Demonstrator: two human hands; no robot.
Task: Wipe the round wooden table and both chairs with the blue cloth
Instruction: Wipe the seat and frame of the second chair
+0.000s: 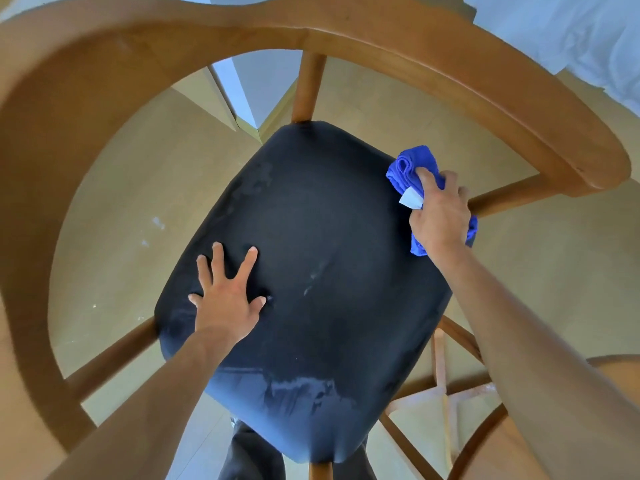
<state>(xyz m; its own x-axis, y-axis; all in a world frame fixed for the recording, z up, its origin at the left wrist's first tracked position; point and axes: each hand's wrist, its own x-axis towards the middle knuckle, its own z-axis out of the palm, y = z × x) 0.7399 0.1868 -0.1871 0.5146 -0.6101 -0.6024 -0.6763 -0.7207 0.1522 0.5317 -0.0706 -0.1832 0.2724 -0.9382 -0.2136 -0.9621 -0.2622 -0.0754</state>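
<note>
A wooden chair with a curved backrest point(450, 67) fills the view, seen from above. Its dark navy padded seat point(329, 237) shows pale dusty streaks near the front edge. My left hand point(227, 292) rests flat on the seat's left part with fingers spread. My right hand point(440, 213) grips the bunched blue cloth point(407, 164), which has a white tag, and presses it against the seat's right edge beside a wooden armrest strut point(509, 195).
Beige floor point(138, 202) lies beneath the chair. At the lower right a wooden piece point(616, 365) and crossed wooden struts point(443, 389) show. White fabric point(571, 36) hangs at the top right. My dark trousers point(249, 452) appear under the seat's front.
</note>
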